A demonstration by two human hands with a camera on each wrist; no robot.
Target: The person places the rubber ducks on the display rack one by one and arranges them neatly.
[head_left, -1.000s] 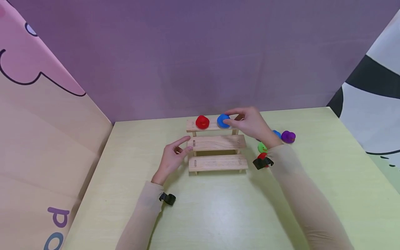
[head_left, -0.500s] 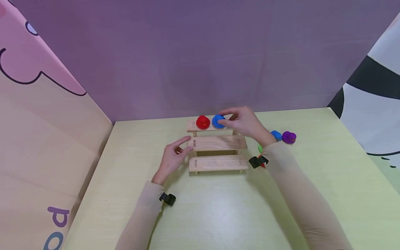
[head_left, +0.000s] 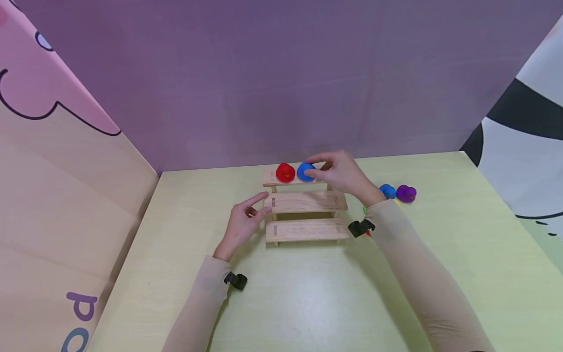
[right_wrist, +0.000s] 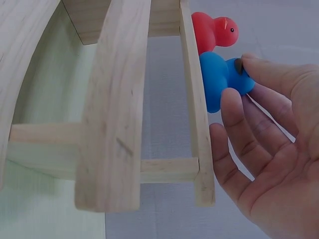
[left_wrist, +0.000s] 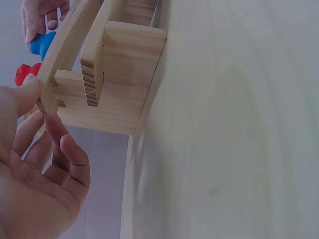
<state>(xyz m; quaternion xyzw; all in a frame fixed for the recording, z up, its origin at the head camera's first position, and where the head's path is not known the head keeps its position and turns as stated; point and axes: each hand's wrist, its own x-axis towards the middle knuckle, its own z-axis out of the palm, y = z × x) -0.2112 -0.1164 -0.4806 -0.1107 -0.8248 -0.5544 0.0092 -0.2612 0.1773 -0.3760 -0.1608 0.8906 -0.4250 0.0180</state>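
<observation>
A three-step wooden stand (head_left: 308,201) sits toward the back of the table. On its top step is a red rubber duck (head_left: 285,172), with a blue rubber duck (right_wrist: 213,82) close on its right. My right hand (head_left: 345,173) pinches the blue duck between thumb and fingers, its base against the top plank. At the stand's left side, my left hand (head_left: 242,220) grips the end of a step between thumb and forefinger, as the left wrist view shows; its other fingers are loosely curled. The right fingers cover part of the blue duck in the head view.
Right of the stand lie a purple duck (head_left: 406,193) and a second blue duck (head_left: 388,191). Bits of green, yellow and red show beside them, mostly hidden by my right forearm. A purple wall (head_left: 264,88) closes the table's back edge.
My right hand has slid the blue duck left along the top step, nearer the red duck, slowing in the last half second. My left hand keeps its place on the stand.
</observation>
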